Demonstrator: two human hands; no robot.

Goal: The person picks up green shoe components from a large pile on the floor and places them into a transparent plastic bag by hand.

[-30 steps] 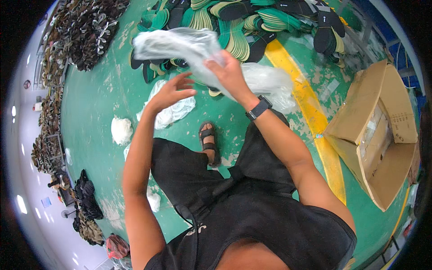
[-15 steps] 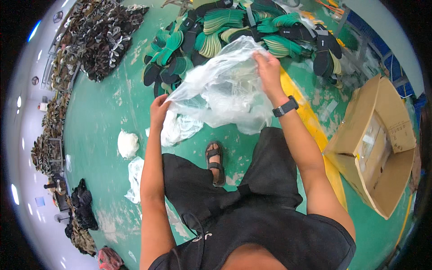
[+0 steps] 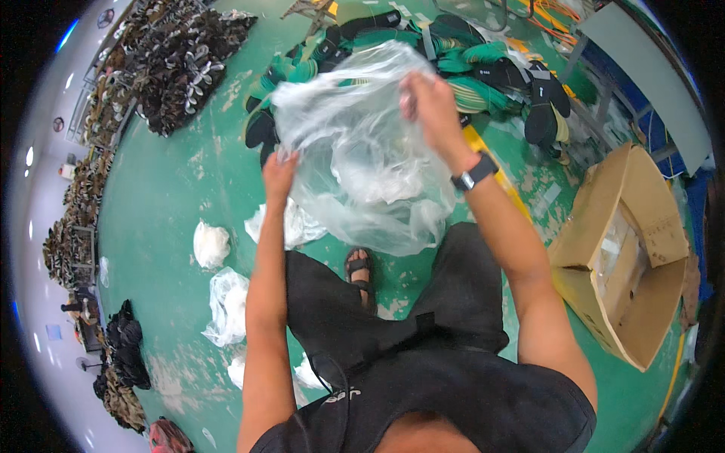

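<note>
Between my hands hangs a large clear plastic bag (image 3: pixel 355 162), spread wide, with white, crumpled plastic inside or behind it. My left hand (image 3: pixel 280 172) pinches the bag's left edge. At its upper right, my right hand (image 3: pixel 432 113) grips the rim with curled fingers, slightly blurred. A watch is on my right wrist. White plastic bundles (image 3: pixel 211 244) lie on the green floor left of my arm, and another clear bag (image 3: pixel 227 306) rests nearer to me. Beyond the held bag are heaped bundles of green and black insoles (image 3: pixel 495 72), partly hidden by it.
An open cardboard box (image 3: pixel 623 260) stands on the right with clear plastic inside. A yellow floor line (image 3: pixel 498 170) runs toward it. Dark piles of shoe-like pieces (image 3: pixel 177 75) lie far left. A grey-topped table (image 3: pixel 642 83) stands at the upper right.
The bag has opened out and dropped lower at its bottom. My right hand has moved left and my left hand slightly right, bringing them closer together.
</note>
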